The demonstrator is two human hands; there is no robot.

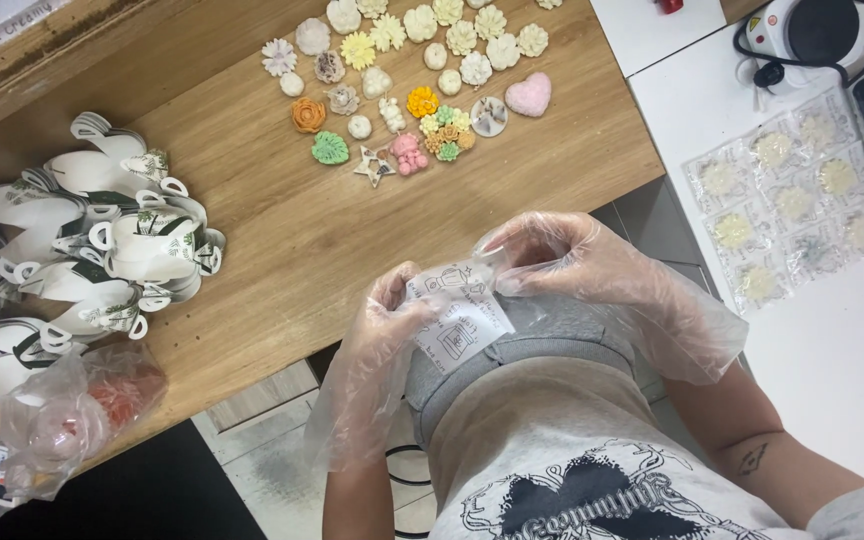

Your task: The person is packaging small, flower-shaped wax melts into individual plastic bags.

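Card [457,318] in clear bag pinched by both gloved grips, left hand [392,305] and right hand [562,260], off the surface [282,240] front edge; bagging step, sealing likely next.

A broad bare strip of the tabletop [282,250] lies open just ahead of the hands. Past it, the cluster of small moulded flowers [412,80] blocks the far middle. The heap of white cups [102,240] fills the left side, with a plastic bag [72,410] at the near left corner. Sachets [792,200] cover the white counter [832,340] on the right.
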